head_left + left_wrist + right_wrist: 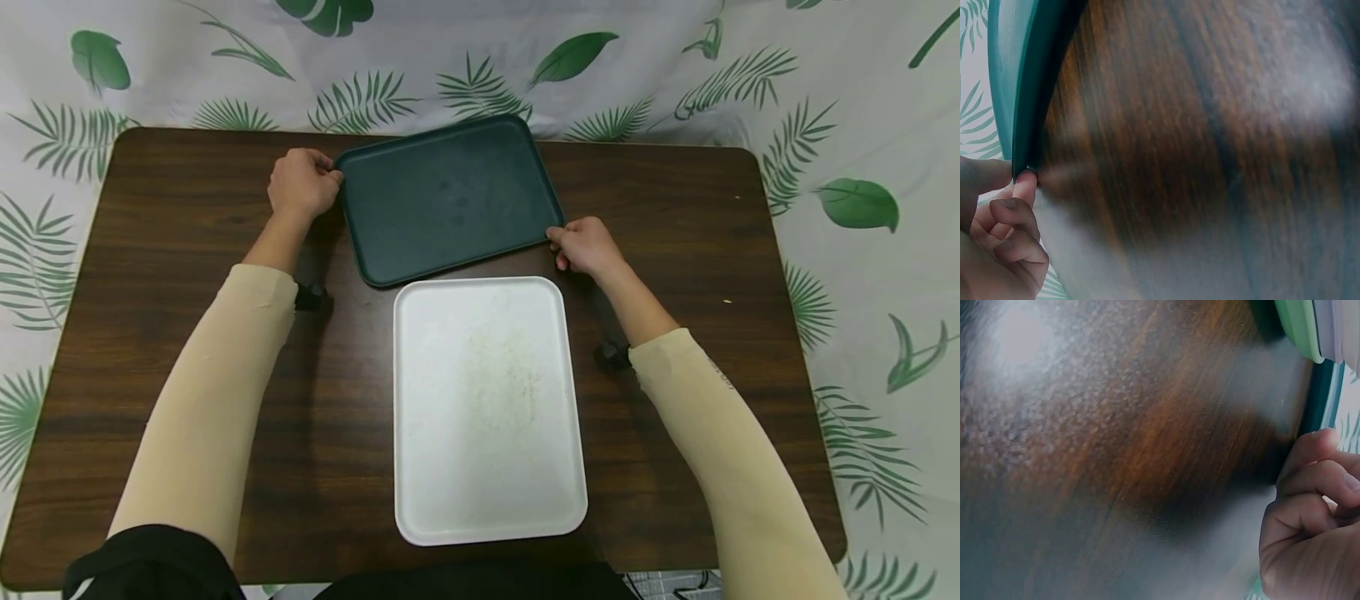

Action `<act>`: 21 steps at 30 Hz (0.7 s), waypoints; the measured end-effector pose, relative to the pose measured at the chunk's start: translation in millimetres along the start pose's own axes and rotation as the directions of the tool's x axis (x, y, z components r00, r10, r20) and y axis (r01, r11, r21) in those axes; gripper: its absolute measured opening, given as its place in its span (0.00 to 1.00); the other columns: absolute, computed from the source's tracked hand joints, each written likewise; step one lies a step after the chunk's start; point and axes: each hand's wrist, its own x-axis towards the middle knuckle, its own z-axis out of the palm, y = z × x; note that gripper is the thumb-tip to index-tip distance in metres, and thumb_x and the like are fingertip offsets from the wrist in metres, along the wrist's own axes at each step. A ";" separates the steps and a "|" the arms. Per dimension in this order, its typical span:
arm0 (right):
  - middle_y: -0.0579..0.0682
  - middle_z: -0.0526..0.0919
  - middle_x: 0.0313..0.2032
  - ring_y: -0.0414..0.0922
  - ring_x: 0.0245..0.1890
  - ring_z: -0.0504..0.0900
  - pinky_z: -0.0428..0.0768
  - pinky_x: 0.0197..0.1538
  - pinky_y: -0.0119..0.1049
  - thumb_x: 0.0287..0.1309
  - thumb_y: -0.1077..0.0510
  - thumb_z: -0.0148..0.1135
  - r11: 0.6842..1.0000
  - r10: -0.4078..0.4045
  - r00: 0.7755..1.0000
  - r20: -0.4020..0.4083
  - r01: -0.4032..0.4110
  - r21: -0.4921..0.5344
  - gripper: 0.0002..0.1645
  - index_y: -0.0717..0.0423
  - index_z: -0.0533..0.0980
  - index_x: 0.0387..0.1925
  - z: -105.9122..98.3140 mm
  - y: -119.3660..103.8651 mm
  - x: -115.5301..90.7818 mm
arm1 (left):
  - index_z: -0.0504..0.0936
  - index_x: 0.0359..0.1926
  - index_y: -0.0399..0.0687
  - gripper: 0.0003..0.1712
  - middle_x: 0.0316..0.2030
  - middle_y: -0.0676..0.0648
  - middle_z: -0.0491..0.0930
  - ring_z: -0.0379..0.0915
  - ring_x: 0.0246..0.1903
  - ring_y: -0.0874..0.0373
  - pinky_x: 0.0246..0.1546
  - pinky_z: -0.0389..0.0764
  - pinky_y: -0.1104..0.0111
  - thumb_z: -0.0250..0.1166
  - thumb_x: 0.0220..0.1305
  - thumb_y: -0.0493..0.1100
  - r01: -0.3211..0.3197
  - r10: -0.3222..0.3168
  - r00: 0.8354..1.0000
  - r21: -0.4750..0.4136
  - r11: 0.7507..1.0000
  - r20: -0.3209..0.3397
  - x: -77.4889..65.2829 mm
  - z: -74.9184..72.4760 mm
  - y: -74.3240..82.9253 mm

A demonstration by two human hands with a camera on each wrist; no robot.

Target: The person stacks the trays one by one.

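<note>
Both hands hold a dark green tray (pixel 453 200) that lies askew across the back of the table. My left hand (pixel 303 182) pinches its upper left corner; in the left wrist view, the thumb and a finger (pixel 1026 186) meet on the green rim (pixel 1025 94). Diagonally opposite, my right hand (pixel 588 244) grips the lower right corner, its fingers (pixel 1313 481) curled at the tray's edge (pixel 1322 394) in the right wrist view. Just in front of the green tray, a white tray (pixel 487 400) with faint brownish stains lies lengthwise on the table.
The dark wood table (pixel 180 350) has rounded corners. Beyond its back edge hangs a white cloth (pixel 420 50) printed with green leaves. Small pale specks dot the table's right side. A light green edge (pixel 1297 328) shows at the top of the right wrist view.
</note>
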 end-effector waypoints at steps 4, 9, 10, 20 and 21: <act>0.47 0.72 0.11 0.39 0.10 0.67 0.62 0.16 0.29 0.70 0.53 0.53 1.000 0.008 1.000 0.002 -0.008 0.012 0.20 0.65 0.75 0.28 0.1 -0.5 -0.4 | 0.80 0.57 0.42 0.23 0.51 0.40 0.80 0.73 0.51 0.45 0.52 0.72 0.51 0.51 0.72 0.50 -0.002 0.002 1.000 -0.011 1.000 -0.003 1.0 -0.1 0.2; 0.47 0.72 0.10 0.39 0.10 0.67 0.62 0.16 0.29 0.70 0.54 0.54 1.000 0.010 1.000 0.002 -0.010 0.028 0.19 0.65 0.75 0.27 -0.6 -1.3 -1.3 | 0.80 0.57 0.42 0.23 0.51 0.41 0.81 0.74 0.50 0.46 0.51 0.72 0.52 0.51 0.72 0.50 -0.021 0.021 1.000 -0.019 1.000 -0.022 2.7 -2.1 1.4; 0.47 0.72 0.10 0.39 0.10 0.66 0.62 0.16 0.29 0.70 0.54 0.54 1.000 0.010 1.000 0.001 -0.010 0.029 0.19 0.65 0.75 0.27 -0.7 -1.2 -1.2 | 0.80 0.57 0.42 0.23 0.51 0.41 0.81 0.74 0.50 0.46 0.51 0.73 0.52 0.51 0.72 0.50 -0.024 0.024 0.999 -0.020 1.000 -0.025 2.8 -3.0 1.9; 0.47 0.72 0.10 0.39 0.10 0.68 0.62 0.16 0.29 0.68 0.55 0.54 0.998 -0.013 1.000 -0.002 0.013 0.062 0.19 0.64 0.75 0.25 0.1 -5.7 -1.6 | 0.81 0.57 0.44 0.23 0.49 0.44 0.81 0.74 0.48 0.49 0.50 0.73 0.54 0.50 0.71 0.50 -0.002 0.000 0.998 -0.036 0.999 -0.065 2.3 -10.6 2.9; 0.47 0.72 0.10 0.39 0.10 0.68 0.62 0.15 0.29 0.68 0.55 0.55 0.998 -0.015 1.000 -0.002 0.015 0.065 0.19 0.64 0.75 0.25 0.0 -6.3 -1.7 | 0.81 0.56 0.44 0.23 0.48 0.44 0.81 0.74 0.48 0.49 0.49 0.73 0.54 0.51 0.70 0.50 0.003 -0.005 0.998 -0.039 0.999 -0.068 2.0 -11.5 3.1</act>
